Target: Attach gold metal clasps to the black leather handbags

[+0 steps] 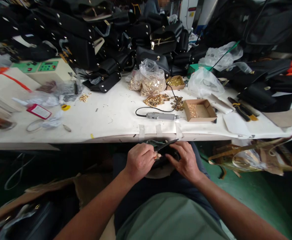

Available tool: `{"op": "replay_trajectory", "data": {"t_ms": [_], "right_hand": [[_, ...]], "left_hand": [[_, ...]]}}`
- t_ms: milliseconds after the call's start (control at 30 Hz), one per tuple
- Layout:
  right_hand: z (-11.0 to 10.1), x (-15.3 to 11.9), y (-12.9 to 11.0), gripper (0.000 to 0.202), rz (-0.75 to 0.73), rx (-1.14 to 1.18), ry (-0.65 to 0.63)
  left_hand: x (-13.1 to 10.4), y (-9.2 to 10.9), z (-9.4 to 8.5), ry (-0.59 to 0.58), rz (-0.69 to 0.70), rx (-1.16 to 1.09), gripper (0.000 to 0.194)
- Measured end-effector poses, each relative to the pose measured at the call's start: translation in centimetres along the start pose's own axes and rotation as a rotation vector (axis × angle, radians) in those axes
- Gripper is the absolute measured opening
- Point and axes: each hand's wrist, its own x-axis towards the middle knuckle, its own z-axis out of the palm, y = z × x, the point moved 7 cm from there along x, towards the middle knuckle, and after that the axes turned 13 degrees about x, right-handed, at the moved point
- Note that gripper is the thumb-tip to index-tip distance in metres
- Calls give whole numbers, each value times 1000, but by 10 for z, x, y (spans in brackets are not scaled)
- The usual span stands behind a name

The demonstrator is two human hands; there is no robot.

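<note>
A black handbag [164,162] lies on my lap, just below the table's front edge, partly hidden by my hands. My left hand [140,160] is closed at the bag's left side, its thumb and fingers pinching near a small gold-coloured metal piece [157,156]. On the other side my right hand [186,162] grips the bag, thumb inward and fingers bent over a raised black edge. Beyond the hands, a grey electric screwdriver [161,116] with a black cord rests on the table.
On the white table [116,120] stand a cardboard box [203,115] of small gold pieces and a plastic bag of fittings [152,83]. Gold hardware [156,100] lies loose nearby. Pliers [242,109] are at the right. Black handbags [73,43] pile up behind, near a control box [46,68].
</note>
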Motion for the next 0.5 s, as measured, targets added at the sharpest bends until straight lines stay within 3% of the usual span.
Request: {"op": "replay_trajectory", "data": {"t_ms": [133, 200, 367, 500], "right_hand": [[-31, 13, -37, 60, -127, -52, 95], [-46, 22, -45, 62, -125, -66, 149], [-62, 37, -54, 12, -190, 85, -12], [-84, 33, -64, 6, -233, 142, 101]], "left_hand": [[12, 19, -42, 71, 126, 58, 23], [17, 28, -59, 101, 186, 95, 21], [23, 44, -86, 153, 283, 147, 19], [20, 50, -92, 165, 297, 132, 27]]}}
